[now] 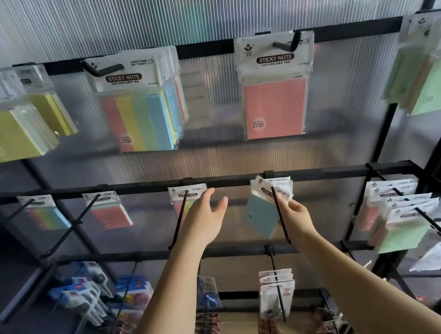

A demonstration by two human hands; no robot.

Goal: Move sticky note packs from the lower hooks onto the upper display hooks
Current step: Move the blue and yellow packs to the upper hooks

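Observation:
On the lower rail, a blue sticky note pack [261, 214] hangs tilted on a black hook [280, 215]. My right hand [296, 214] pinches the white header of that pack beside the hook. My left hand [206, 218] reaches up with relaxed fingers, in front of a striped pack [187, 198] on the neighbouring lower hook, holding nothing. On the upper rail hang a striped multicolour pack [137, 107] and a pink pack [274, 91], each on its own hook.
More packs hang on the upper rail at far left [2, 121] and far right [430, 71]. The lower rail carries a pink pack [109, 211], a striped pack [44, 213] and several packs at right [397, 214]. Below hang correction tapes [85, 294] and other stationery [276, 293].

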